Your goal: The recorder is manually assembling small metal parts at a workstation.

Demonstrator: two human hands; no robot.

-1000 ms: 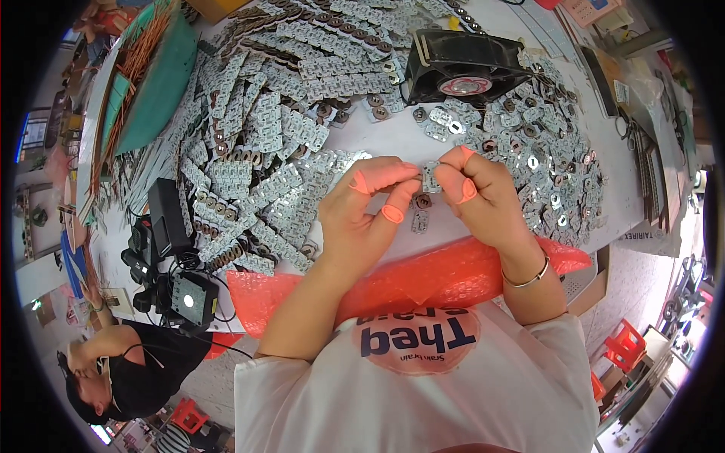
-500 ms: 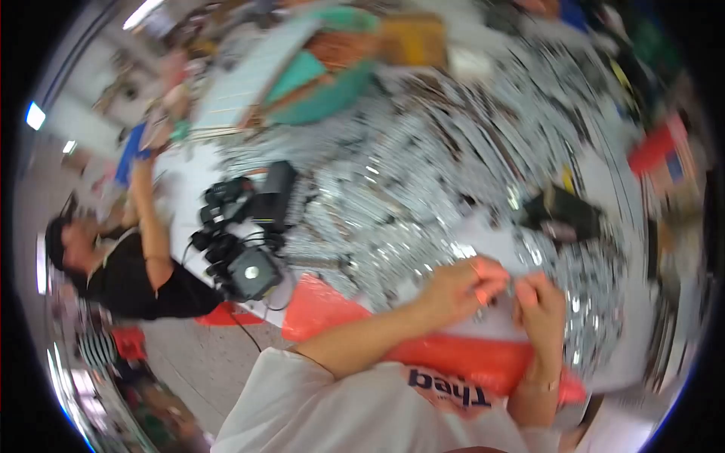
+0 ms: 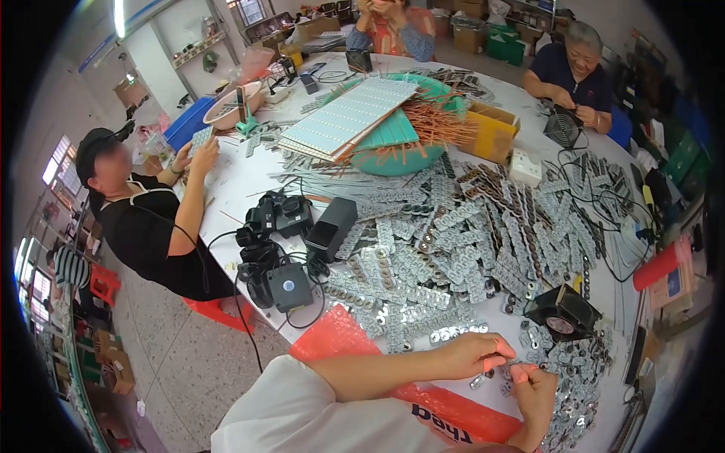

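White tabletop (image 3: 243, 195): metallic strips (image 3: 461, 253) heaped across middle; small loose plates (image 3: 578, 381), black axial fan (image 3: 580, 308) toward right edge; black devices (image 3: 289, 288) near left edge; teal basin (image 3: 404, 161) beyond heap; red plastic sheet (image 3: 331, 334) along near edge.

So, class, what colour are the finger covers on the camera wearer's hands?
Bright orange-pink; the finger covers show best in the head view.

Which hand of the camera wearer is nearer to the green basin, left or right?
Left. The left hand is across the strips from the green basin; the right hand is farther off, to the right of the left hand and lower in view.
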